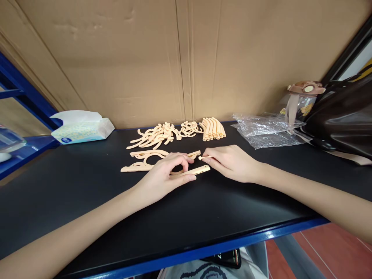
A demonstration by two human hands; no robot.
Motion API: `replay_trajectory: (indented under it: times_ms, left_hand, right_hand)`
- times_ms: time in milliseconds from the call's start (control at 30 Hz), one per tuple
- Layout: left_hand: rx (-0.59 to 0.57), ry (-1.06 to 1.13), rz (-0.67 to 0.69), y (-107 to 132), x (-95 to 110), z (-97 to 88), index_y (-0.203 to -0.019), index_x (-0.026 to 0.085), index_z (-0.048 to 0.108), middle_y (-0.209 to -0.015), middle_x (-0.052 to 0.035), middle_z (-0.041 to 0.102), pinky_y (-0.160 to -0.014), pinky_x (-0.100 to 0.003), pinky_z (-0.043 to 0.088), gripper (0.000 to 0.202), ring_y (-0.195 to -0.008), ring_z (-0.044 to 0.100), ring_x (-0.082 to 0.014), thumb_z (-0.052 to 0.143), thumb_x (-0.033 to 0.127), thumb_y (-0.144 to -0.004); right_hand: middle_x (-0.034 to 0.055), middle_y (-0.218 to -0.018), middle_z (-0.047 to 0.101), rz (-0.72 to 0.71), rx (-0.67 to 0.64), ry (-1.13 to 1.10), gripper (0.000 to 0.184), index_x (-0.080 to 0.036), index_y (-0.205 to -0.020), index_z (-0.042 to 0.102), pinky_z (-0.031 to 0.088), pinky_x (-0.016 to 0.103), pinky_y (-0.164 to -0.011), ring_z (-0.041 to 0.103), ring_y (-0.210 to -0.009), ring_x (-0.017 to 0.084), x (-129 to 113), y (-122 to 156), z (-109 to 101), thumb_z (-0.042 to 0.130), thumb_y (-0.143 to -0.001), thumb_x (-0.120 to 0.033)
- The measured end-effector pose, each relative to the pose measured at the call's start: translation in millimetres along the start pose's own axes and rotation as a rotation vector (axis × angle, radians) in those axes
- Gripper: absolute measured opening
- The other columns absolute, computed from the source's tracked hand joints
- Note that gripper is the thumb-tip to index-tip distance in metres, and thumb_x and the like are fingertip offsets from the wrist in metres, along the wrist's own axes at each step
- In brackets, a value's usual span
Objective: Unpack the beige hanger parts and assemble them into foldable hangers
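My left hand (171,170) is closed around a beige plastic hanger arm (202,169), with the slotted end sticking out to the right past my thumb. Fingers of my right hand (235,162) pinch a small beige plastic part (201,157) with a knobbed tip, close above that end and apart from it. Behind and left of my left hand lie beige folding hanger pieces (135,167) with curved sections, partly covered by the hand.
Farther back sit a loose pile of curved beige parts (158,135), small hooks (190,129) and a neat stack of curved arms (213,130). A tissue pack (84,130) stands left; clear plastic bags (261,130), a bottle (305,100) and a dark bag (343,120) are right.
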State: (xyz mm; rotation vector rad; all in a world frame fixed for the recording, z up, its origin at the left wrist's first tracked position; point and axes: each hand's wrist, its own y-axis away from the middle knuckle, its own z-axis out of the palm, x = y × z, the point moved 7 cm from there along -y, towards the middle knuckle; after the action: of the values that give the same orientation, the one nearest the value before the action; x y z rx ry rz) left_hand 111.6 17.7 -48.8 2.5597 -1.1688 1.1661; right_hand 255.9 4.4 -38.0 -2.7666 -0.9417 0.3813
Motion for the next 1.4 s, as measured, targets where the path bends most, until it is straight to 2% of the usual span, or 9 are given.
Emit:
replay_trajectory:
  times_ms: [100,200,400,533,733,967,1100,1267,1400]
  left_hand:
    - [0.010,0.052,-0.055,0.0,-1.7,-0.6,-0.076,0.020,0.049,-0.119,-0.0038,0.059,-0.086,-0.034,0.051,0.024,-0.117,0.051,-0.0214,0.058,0.041,-0.085]
    - [0.012,0.117,-0.096,0.3,-2.0,-0.4,-0.077,0.020,0.048,-0.119,-0.0045,0.057,-0.078,-0.031,0.053,0.022,-0.116,0.051,-0.0210,0.055,0.039,-0.087]
    - [0.037,0.156,-0.101,0.1,-2.4,-2.0,-0.078,0.020,0.048,-0.116,-0.0049,0.057,-0.086,-0.034,0.051,0.024,-0.114,0.051,-0.0205,0.053,0.041,-0.088]
    - [0.045,0.153,-0.108,0.8,-4.8,-2.9,-0.079,0.021,0.048,-0.117,-0.0045,0.056,-0.087,-0.034,0.050,0.024,-0.117,0.049,-0.0210,0.052,0.042,-0.089]
    - [0.047,0.113,-0.091,0.8,-5.1,-3.0,-0.080,0.021,0.050,-0.119,-0.0053,0.056,-0.084,-0.036,0.052,0.023,-0.120,0.048,-0.0235,0.053,0.042,-0.088]
    - [0.031,0.089,-0.080,-1.0,-0.2,-2.9,-0.077,0.020,0.049,-0.117,-0.0059,0.056,-0.083,-0.033,0.053,0.023,-0.115,0.051,-0.0211,0.052,0.040,-0.089]
    - [0.048,0.045,-0.051,0.6,3.8,-4.8,-0.078,0.021,0.049,-0.125,-0.0038,0.049,-0.089,-0.032,0.051,0.023,-0.122,0.045,-0.0204,0.050,0.040,-0.090]
    - [0.038,0.035,-0.043,1.9,3.6,-4.4,-0.079,0.021,0.049,-0.130,-0.0038,0.045,-0.091,-0.036,0.050,0.023,-0.123,0.044,-0.0218,0.050,0.040,-0.090]
    - [0.008,0.083,-0.056,1.8,2.0,-2.8,-0.078,0.021,0.048,-0.131,-0.0036,0.045,-0.089,-0.034,0.052,0.023,-0.128,0.041,-0.0229,0.052,0.041,-0.089]
  right_hand:
    - [-0.0016,-0.064,0.052,0.042,-0.014,0.009,0.029,-0.018,-0.086,0.050,0.026,0.025,-0.054,0.043,-0.053,0.011,-0.2,1.6,-2.0,0.028,-0.098,-0.034]
    - [-0.0032,-0.060,0.049,0.094,0.001,0.008,0.026,-0.019,-0.085,0.048,0.023,0.025,-0.053,0.039,-0.051,0.010,0.4,2.1,-5.9,0.030,-0.096,-0.033]
    - [-0.0043,-0.052,0.042,0.199,0.007,0.034,0.027,-0.019,-0.070,0.044,0.020,0.025,-0.052,0.033,-0.047,0.009,5.4,2.4,-8.1,0.035,-0.092,-0.030]
    - [-0.0040,-0.054,0.046,0.195,-0.030,-0.073,0.025,-0.019,-0.070,0.048,0.024,0.024,-0.054,0.039,-0.050,0.009,3.5,3.0,-5.0,0.036,-0.090,-0.027]
    - [-0.0026,-0.059,0.052,0.296,-0.009,-0.150,0.028,-0.019,-0.076,0.054,0.028,0.025,-0.056,0.044,-0.054,0.011,10.8,3.9,-4.3,0.033,-0.092,-0.029]
    - [-0.0030,-0.064,0.050,0.242,-0.066,-0.454,0.030,-0.017,-0.073,0.058,0.031,0.023,-0.057,0.043,-0.057,0.009,7.0,2.6,3.1,0.034,-0.091,-0.023]
    - [-0.0038,-0.062,0.045,0.220,-0.073,-0.519,0.038,-0.017,-0.074,0.058,0.032,0.023,-0.057,0.042,-0.057,0.009,5.7,2.3,4.6,0.030,-0.096,-0.031]
    - [-0.0060,-0.055,0.037,0.191,-0.026,-0.431,0.046,-0.018,-0.064,0.049,0.024,0.023,-0.048,0.033,-0.050,0.008,4.3,2.9,2.8,0.043,-0.089,-0.056]
    - [-0.0060,-0.053,0.036,0.181,0.007,-0.372,0.051,-0.018,-0.060,0.043,0.023,0.022,-0.048,0.032,-0.049,0.007,1.6,3.3,0.1,0.041,-0.088,-0.061]
